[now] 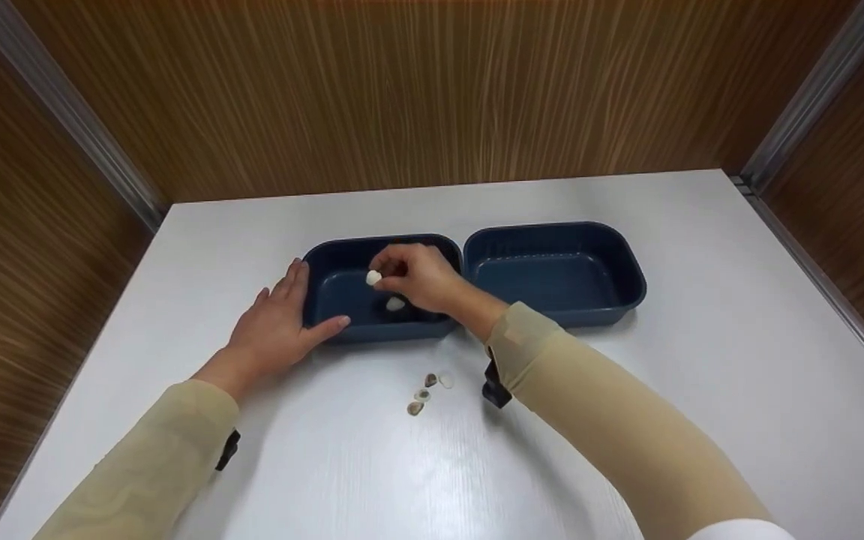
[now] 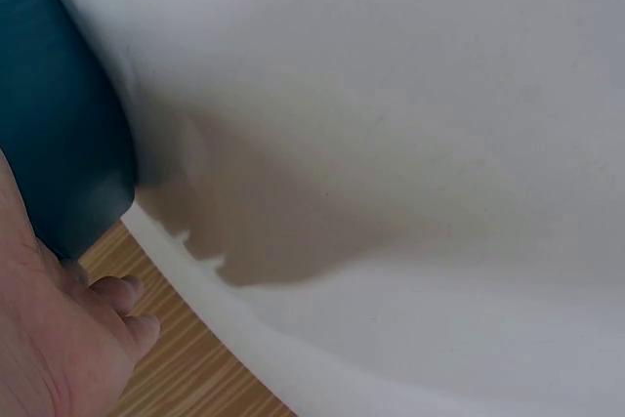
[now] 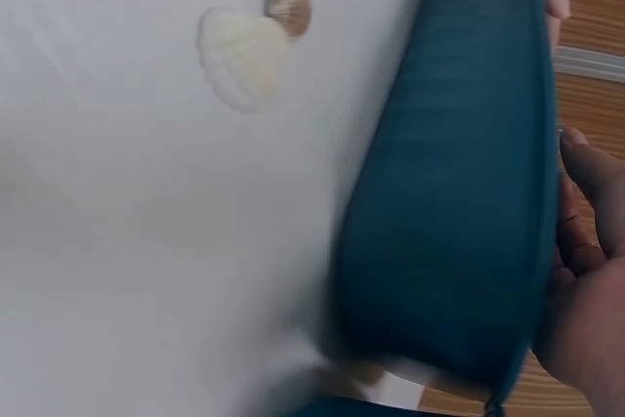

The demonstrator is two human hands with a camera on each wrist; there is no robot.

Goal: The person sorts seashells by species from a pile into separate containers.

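Note:
Two dark blue rectangular boxes stand side by side, the left box point(image 1: 372, 331) and the right box point(image 1: 589, 318). My left hand point(image 1: 271, 330) rests against the left box's left end, its fingers extended along the wall and the thumb at the front rim. Over that same box, my right hand point(image 1: 421, 277) pinches a small white seashell point(image 1: 373, 277) between thumb and fingertips. Another pale shell point(image 1: 395, 304) lies inside, below the right hand. In the right wrist view, the box wall point(image 3: 449, 163) hides part of the right hand, and the held shell is out of sight.
On the white table point(image 1: 357, 457) in front of the left box lie several shells, among them a white scalloped shell point(image 3: 239, 58) and a brown shell point(image 3: 288, 2). Wood-grain panels point(image 1: 432, 90) rise behind the table and at both sides.

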